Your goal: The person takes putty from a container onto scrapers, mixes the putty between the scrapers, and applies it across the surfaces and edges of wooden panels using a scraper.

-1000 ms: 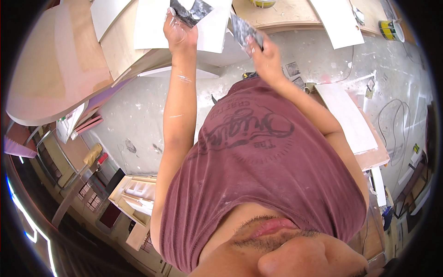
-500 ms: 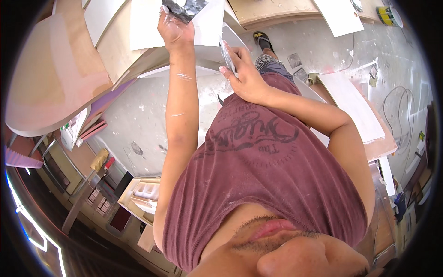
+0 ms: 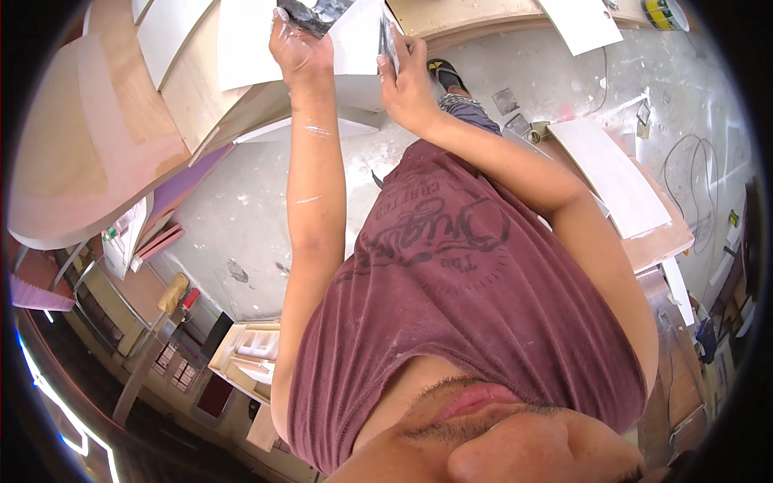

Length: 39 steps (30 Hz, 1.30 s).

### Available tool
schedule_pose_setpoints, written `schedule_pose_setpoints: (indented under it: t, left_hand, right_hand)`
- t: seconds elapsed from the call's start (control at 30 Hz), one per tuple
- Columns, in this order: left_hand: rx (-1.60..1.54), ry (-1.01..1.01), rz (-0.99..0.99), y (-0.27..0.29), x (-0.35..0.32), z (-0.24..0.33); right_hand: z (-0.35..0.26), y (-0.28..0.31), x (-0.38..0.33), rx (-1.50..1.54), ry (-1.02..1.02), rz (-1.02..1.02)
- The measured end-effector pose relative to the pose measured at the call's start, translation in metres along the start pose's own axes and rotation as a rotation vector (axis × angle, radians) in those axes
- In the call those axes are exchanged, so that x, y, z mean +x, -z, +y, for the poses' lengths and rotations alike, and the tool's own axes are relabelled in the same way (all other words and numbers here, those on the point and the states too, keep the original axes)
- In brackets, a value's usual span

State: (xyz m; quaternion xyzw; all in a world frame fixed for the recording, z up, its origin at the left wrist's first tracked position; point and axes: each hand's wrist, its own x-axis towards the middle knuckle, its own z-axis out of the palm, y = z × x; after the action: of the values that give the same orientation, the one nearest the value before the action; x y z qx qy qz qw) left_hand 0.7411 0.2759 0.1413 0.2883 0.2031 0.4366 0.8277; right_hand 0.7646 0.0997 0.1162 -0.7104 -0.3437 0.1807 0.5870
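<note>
Up at the top, a white panel (image 3: 251, 47) spreads wide; here's the right hand (image 3: 409, 87) at its right edge, the left hand (image 3: 301, 58) before it, grips pinching: left, a smeared dark plate (image 3: 314, 18); right, a slim grey scraper (image 3: 390, 44)!

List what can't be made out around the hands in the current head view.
- Left hand: most fingers hidden behind the smeared dark plate.
- Smeared dark plate: its far end is cut off by the top edge.
- Flat tool: its full outline is unclear, being nearly edge-on and partly covered by the right hand.
- Bucket: partly cut off by the top edge.
</note>
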Motion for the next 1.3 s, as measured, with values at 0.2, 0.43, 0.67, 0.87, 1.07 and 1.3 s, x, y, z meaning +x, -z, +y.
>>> schedule_pose_setpoints:
  t: [0.2, 0.43, 0.67, 0.87, 1.07, 1.3]
  left_hand:
    - [-0.012, 0.006, -0.008, 0.004, 0.004, 0.000]
    - [-0.046, -0.018, 0.044, 0.008, 0.006, 0.002]
    - [-0.062, -0.113, 0.112, 0.000, -0.048, 0.043]
    - [-0.054, -0.190, 0.402, 0.039, -0.117, 0.089]
    - [-0.096, -0.262, 0.588, 0.094, -0.188, 0.088]
    - [-0.188, -0.292, 0.654, 0.111, -0.225, 0.055]
  right_hand:
    - [-0.009, 0.007, -0.038, -0.068, 0.104, -0.152]
    - [0.028, 0.028, 0.085, -0.287, 0.240, 0.149]
    - [0.052, 0.123, 0.117, 0.037, -0.222, 0.005]
    - [0.048, 0.168, 0.147, 0.705, -0.278, 0.016]
    - [0.076, 0.143, 0.168, 1.622, -0.643, -0.389]
    - [0.069, 0.120, 0.229, 1.141, -0.692, -0.033]
